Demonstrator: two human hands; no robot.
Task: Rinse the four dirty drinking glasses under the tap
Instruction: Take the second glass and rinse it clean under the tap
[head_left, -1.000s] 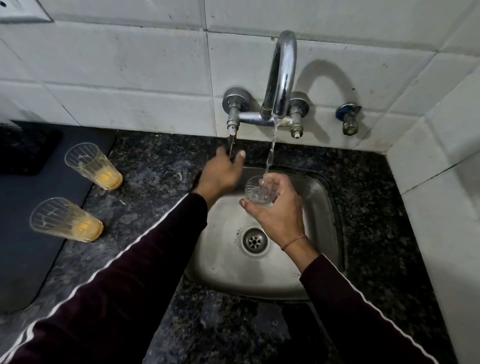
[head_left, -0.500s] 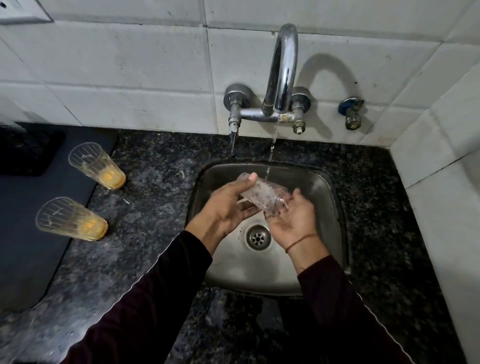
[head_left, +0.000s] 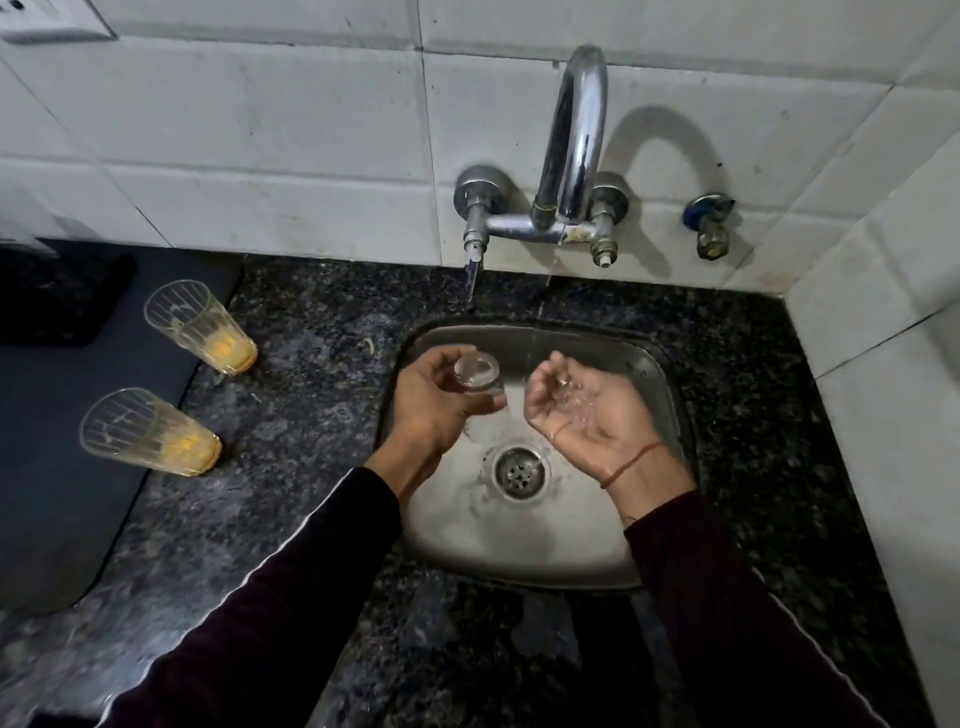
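My left hand (head_left: 434, 402) grips a clear drinking glass (head_left: 479, 384) upside down over the steel sink (head_left: 660, 374), its base pointing up. My right hand (head_left: 587, 410) is cupped palm up beside it, wet, holding nothing. A thin stream of water falls from the chrome tap (head_left: 574, 145) onto my right palm. Two dirty glasses with orange residue at the bottom stand on the counter to the left: a far glass (head_left: 200, 327) and a near glass (head_left: 148, 431). A fourth glass is not in view.
The sink drain (head_left: 519, 472) sits below my hands. Dark speckled granite counter (head_left: 311, 467) surrounds the sink. A dark mat (head_left: 47, 441) lies at the left. White tiled walls close the back and the right side. A small valve (head_left: 711, 231) sticks out right of the tap.
The glass passed from both hands into my left hand alone and was turned upside down. My right hand let go and opened, cupped under the thinner stream.
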